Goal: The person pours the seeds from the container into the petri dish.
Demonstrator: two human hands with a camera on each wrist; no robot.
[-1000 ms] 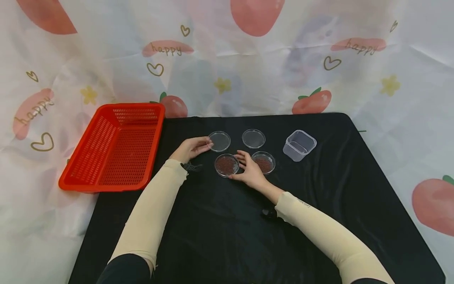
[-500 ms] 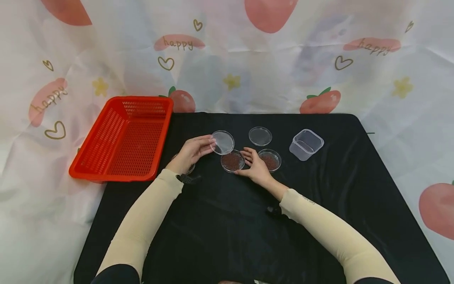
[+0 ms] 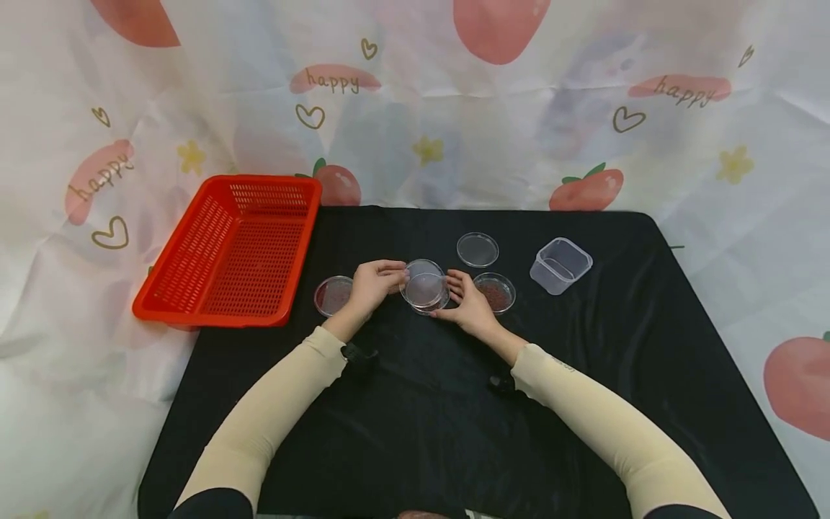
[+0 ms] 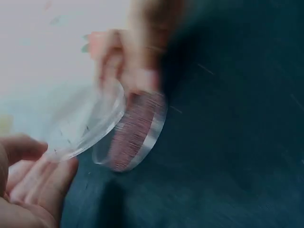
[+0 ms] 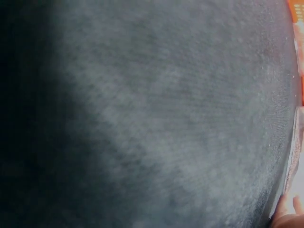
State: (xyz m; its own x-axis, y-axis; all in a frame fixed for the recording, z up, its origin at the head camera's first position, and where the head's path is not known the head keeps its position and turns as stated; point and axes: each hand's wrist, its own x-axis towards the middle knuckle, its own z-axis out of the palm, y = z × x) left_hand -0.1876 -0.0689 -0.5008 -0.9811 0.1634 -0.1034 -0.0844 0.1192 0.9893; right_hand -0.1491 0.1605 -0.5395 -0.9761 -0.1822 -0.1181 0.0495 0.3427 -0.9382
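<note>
My left hand pinches a clear petri dish lid by its left edge. In the left wrist view the lid is tilted, close to a petri dish of reddish-brown granules. From the head the lid overlaps most of that dish; whether they touch I cannot tell. My right hand holds the dish at its right side, thumb in front and fingers behind. Another granule-filled petri dish sits just right of my right hand, with a clear lid behind it. The right wrist view is mostly dark cloth.
A petri dish with reddish contents lies left of my left hand, partly hidden by it. The red plastic basket stands at the table's left side. A clear plastic tub is at the back right. Black cloth covers the table.
My left hand has lifted the lid from behind the middle dish and brought it forward over that dish. My right hand has kept hold of the dish. The head view has shifted slightly.
</note>
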